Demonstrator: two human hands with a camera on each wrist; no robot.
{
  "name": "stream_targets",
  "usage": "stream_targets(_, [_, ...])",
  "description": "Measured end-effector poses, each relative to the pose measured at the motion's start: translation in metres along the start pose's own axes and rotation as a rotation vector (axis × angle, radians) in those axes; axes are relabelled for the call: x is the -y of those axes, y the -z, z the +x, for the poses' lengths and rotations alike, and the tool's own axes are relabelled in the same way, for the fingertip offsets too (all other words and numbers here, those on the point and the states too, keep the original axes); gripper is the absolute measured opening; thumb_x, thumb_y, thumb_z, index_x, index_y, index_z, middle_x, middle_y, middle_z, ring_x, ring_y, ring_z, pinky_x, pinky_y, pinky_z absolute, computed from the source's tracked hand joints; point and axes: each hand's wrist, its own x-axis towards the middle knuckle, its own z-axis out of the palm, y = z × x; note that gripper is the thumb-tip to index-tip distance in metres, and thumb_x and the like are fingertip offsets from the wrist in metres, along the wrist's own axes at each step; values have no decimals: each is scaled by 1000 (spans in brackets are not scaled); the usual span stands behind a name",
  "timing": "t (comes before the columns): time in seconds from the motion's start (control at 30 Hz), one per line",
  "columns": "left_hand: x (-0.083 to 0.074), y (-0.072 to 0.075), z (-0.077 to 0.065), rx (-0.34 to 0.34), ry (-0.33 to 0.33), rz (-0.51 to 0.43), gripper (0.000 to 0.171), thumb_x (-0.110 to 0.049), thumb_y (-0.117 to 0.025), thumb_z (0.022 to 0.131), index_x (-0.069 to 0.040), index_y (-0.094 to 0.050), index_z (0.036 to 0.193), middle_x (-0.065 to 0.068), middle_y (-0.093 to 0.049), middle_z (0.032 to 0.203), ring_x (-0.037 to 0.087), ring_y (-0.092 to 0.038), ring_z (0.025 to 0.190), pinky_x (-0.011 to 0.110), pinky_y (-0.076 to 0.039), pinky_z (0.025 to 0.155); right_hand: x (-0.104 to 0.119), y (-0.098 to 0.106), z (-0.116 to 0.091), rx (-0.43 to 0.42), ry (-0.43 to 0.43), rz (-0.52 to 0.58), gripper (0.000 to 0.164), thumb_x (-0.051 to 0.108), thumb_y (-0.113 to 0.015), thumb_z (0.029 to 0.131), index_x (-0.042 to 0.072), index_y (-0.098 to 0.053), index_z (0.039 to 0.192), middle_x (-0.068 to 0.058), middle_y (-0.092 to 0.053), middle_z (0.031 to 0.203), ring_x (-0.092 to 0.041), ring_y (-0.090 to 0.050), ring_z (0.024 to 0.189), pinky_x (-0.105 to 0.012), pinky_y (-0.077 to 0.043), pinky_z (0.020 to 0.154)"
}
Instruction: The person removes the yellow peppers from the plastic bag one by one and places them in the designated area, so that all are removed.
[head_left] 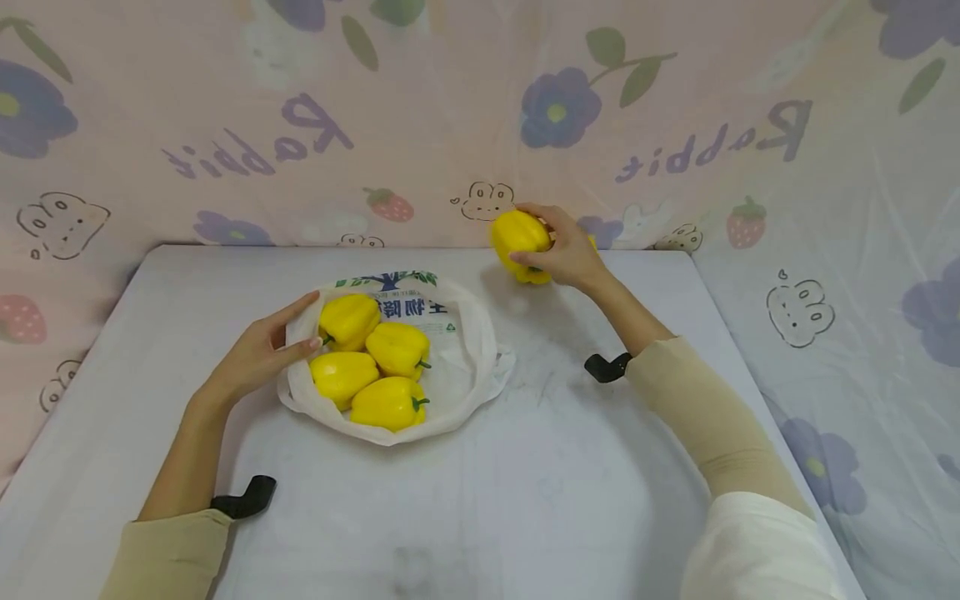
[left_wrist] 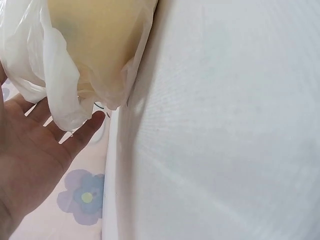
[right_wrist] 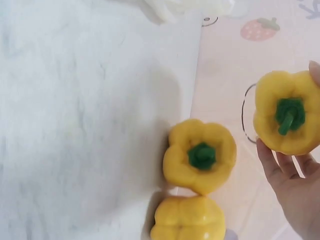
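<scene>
Right hand [head_left: 573, 252], seemingly half-curled, round pepper [head_left: 517, 234]

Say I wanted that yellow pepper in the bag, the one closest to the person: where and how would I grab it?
Probably round the plump middle of that yellow pepper, not its thin green stem. Come down from above, slightly from the head picture's right: it lies on its side in the open bag, stem end toward bare bag, while another pepper sits close behind it.

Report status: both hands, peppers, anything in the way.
Left hand holding bag at rim. Right hand holding one pepper, raised. Four peppers visible in bag. Two loose peppers nearby, not between right hand and bag.
</scene>
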Motion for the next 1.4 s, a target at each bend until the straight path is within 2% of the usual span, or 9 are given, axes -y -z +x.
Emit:
stream_targets(0.17, [1, -2, -2, 17, 7, -13, 74, -27, -64, 98, -22, -23, 160, 20, -24, 161, 46, -32, 141, 64, -35, 107, -10, 12, -7, -46, -21, -23, 77, 28, -86, 78, 22, -50, 146, -4, -48, 143, -27, -49, 116, -47, -45, 98])
stream_targets(0.4, [3, -3, -2, -9, -1, -6, 74, -28, -65, 97, -24, -25, 159, 19, -27, 160, 42, -36, 137, 67, -32, 108, -23, 28, -12, -134, -44, -83, 79, 43, -83, 79, 27, -47, 148, 0, -47, 144, -23, -47, 114, -44, -48, 95])
stream_targets(0.57, [5, -8, -3, -3, 5, -20, 74, -28, -65, 97, -23, -25, 159, 19, -25, 161, 44, -31, 141, 68, -28, 110, -31, 39, -19, -189, -104, -109, 79, 46, -80, 82, 27, -45, 150, -3, -45, 145, -23, -45, 119, -44, -47, 100])
stream_targets(0.63, [6, -10, -3, -3, 13, -18, 74, -28, -65, 97, -23, -25, 159, 19, -25, 161, 43, -33, 138, 68, -27, 110, -35, 43, -22, -197, -137, -120, 79, 48, -78, 83, 29, -43, 151, -5, -45, 145, -25, -44, 119, -45, -46, 100])
stream_targets(0.83, [8, -10, -2, -16, 4, -5, 73, -28, -65, 97, -23, -26, 159, 18, -25, 161, 43, -31, 140, 69, -25, 110, -44, 51, -27, -237, -163, -140, 79, 51, -77, 83, 32, -42, 151, -8, -47, 142, -25, -45, 118, -43, -46, 99])
stream_targets(0.9, [9, -9, -1, -17, -4, -5, 73, -27, -65, 97, -22, -26, 159, 19, -25, 161, 45, -27, 143, 69, -24, 111, -48, 54, -28, -251, -169, -142, 77, 51, -75, 84, 33, -42, 151, -7, -47, 142, -24, -45, 118, -41, -45, 100])
stream_targets(1.2, [8, -5, 2, -23, -10, 9, 73, -29, -64, 97, -23, -26, 159, 20, -26, 160, 44, -34, 138, 69, -28, 109, -62, 65, -31, -352, -161, -147, 71, 44, -76, 86, 28, -48, 149, -9, -50, 137, -21, -45, 110, -30, -45, 90])
stream_targets(1.3, [7, -4, 2, -22, -10, 7, 73, -29, -64, 97, -23, -26, 159, 20, -27, 160, 43, -36, 136, 68, -30, 109, -65, 67, -31, -372, -161, -137, 70, 40, -78, 86, 25, -49, 148, -8, -49, 141, -20, -46, 114, -31, -45, 93])
stream_targets(1.4, [4, -2, 2, -23, -13, 16, 74, -27, -65, 97, -22, -25, 159, 20, -27, 160, 42, -38, 134, 67, -32, 108, -67, 70, -31, -380, -163, -116, 71, 36, -78, 86, 22, -48, 149, -5, -46, 148, -21, -46, 125, -35, -45, 102])
